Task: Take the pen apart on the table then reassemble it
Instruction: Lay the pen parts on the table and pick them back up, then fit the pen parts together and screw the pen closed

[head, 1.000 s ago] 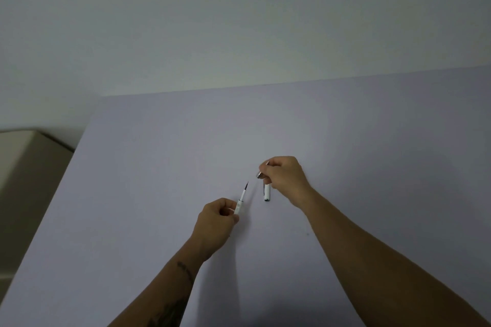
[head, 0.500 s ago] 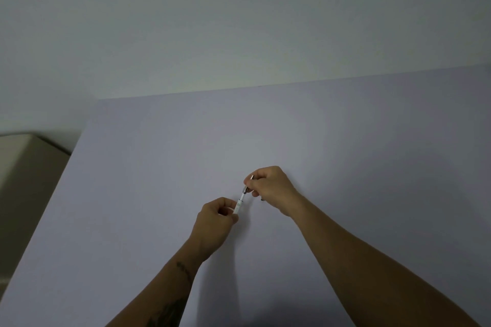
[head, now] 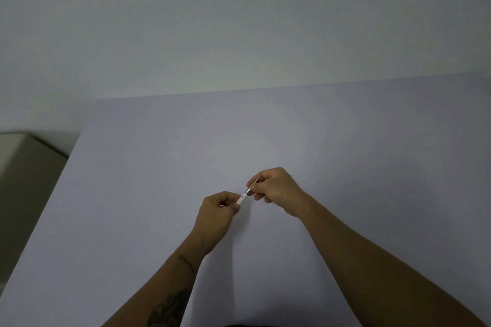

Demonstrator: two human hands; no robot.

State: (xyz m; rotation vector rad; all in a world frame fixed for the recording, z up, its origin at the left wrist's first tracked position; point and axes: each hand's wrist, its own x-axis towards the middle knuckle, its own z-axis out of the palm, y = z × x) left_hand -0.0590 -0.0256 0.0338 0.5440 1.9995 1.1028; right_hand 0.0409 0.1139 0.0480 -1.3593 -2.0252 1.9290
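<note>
A white pen (head: 244, 196) with a silver band spans the gap between my two hands, just above the pale table (head: 159, 167). My left hand (head: 219, 210) pinches the pen's lower white end. My right hand (head: 276, 190) grips the upper part, where a thin silver piece pokes out past the fingers. The two parts meet at the silver band. Most of the pen is hidden inside my fingers.
A beige box-like object (head: 24, 167) stands off the table's left edge. A plain wall (head: 239, 21) rises behind the far edge of the table.
A second ago the parts were apart, with a dark tip showing on the left piece. My right hand has moved left and brought its part onto that tip; the pieces now touch.
</note>
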